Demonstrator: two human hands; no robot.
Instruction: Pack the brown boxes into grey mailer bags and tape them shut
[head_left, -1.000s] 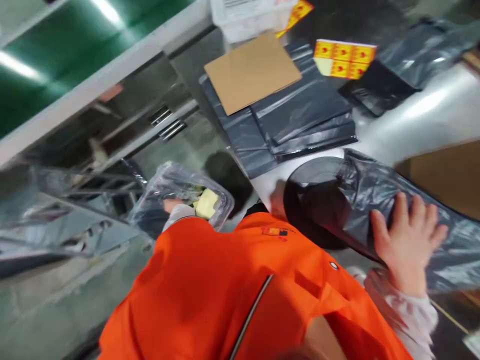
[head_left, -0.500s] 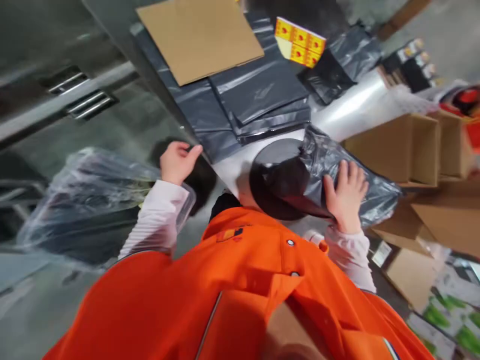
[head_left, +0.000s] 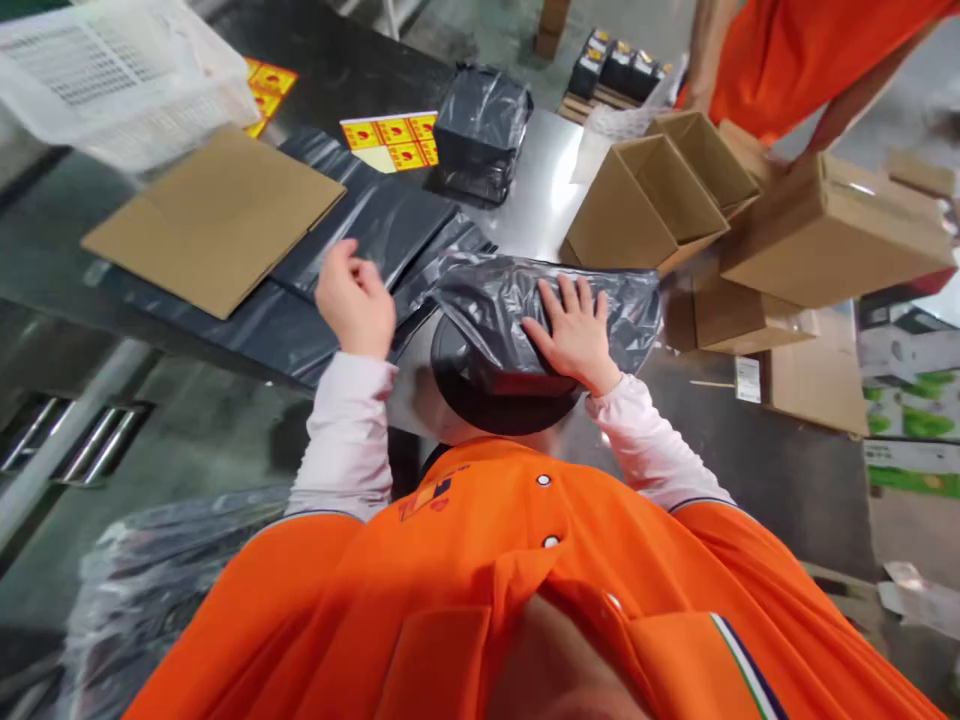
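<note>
My right hand (head_left: 574, 335) lies flat, fingers spread, on a glossy black plastic bag (head_left: 480, 300). The bag seems to have something boxy inside; its near side bulges over a round black disc (head_left: 495, 415), partly covered by it. Above the stacked flat black plastic bags (head_left: 390, 215), my left hand (head_left: 358, 305) has its fingers curled in. Whether anything is inside that hand is hidden. A flat brown cardboard sheet (head_left: 217, 220) rests on the stack, left of my left hand.
A wrapped black package (head_left: 480, 130) stands beyond the bag, beside yellow-and-red stickers (head_left: 397, 140). Open cardboard boxes (head_left: 637, 200) are to the right, near another person in orange (head_left: 817, 60). A white plastic basket (head_left: 112, 80) sits at far left; plastic-wrapped goods (head_left: 165, 580) lie below left.
My view has turned, bringing the basket and the other person into sight. My left hand has moved from the table edge to over the stacked bags. My right hand stays on the black bag.
</note>
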